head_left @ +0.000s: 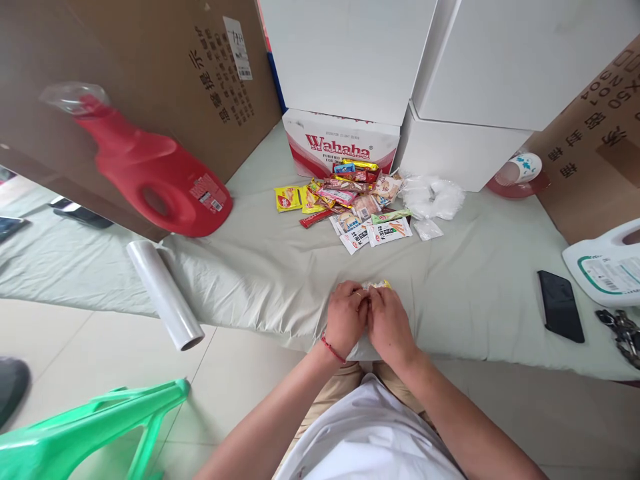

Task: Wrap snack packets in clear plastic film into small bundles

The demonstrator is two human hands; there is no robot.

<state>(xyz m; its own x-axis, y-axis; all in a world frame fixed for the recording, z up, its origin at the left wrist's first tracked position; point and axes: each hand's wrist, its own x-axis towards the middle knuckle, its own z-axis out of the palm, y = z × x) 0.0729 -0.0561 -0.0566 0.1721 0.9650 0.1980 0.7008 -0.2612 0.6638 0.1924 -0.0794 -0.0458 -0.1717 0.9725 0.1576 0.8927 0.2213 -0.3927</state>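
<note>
My left hand [347, 319] and my right hand [389, 327] meet at the front of the covered table, fingers bent in and pinching together. Between them is a small plastic bag [377, 285], whose whitish and yellow top shows past my fingertips; the rest is mostly hidden under my hands. A red cord bracelet circles my left wrist. Farther back lies a pile of wrapped snacks [345, 193] in yellow, red, pink and white packets. Right of the pile sits a bunch of clear plastic bags [434, 198], with one small bag lying just in front.
A Wahaha carton [345, 143] and white boxes [475, 60] stand behind. At left are a red jug [160, 173] and a plastic film roll [165, 293] overhanging the edge. A phone [560, 305], keys [620, 333] and white jug [607, 263] lie right. A green stool [90, 433] stands below.
</note>
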